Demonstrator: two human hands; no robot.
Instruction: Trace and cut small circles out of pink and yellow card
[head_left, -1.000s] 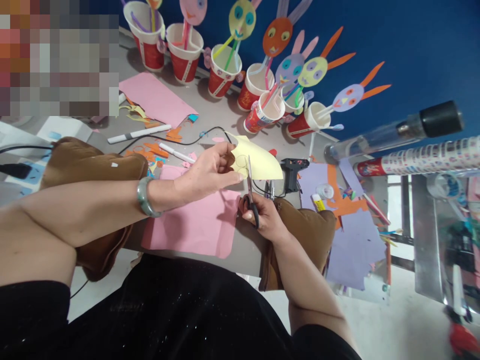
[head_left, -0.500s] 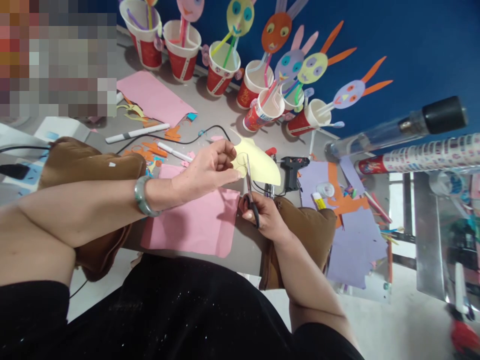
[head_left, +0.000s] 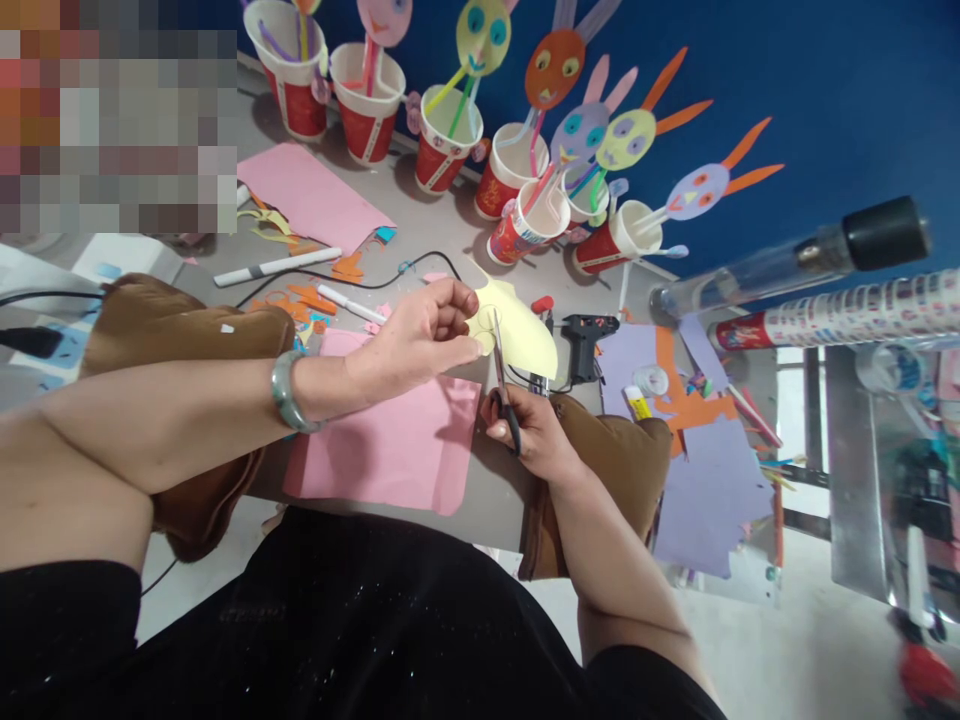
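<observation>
My left hand (head_left: 420, 340), with a jade-coloured bangle on its wrist, pinches the left edge of a sheet of yellow paper (head_left: 525, 335). Outlines of small circles are drawn on the paper near my fingertips. In my right hand (head_left: 534, 430) is a pair of scissors (head_left: 505, 400) with dark handles; its blades point up and lie at the paper beside the drawn circles. Below my hands, a pink sheet of paper (head_left: 390, 450) lies at the table's front edge.
Several red paper cups (head_left: 369, 125) with paper animal heads on straws line the back. A black glue gun (head_left: 586, 345) stands right of the yellow paper. Purple paper (head_left: 709, 490) and orange scraps lie further right. Brown cushions (head_left: 187, 335) sit under both forearms; a white marker (head_left: 277, 266) lies left.
The yellow paper's right side has dipped and shifted slightly. Both hands keep nearly the same place and hold.
</observation>
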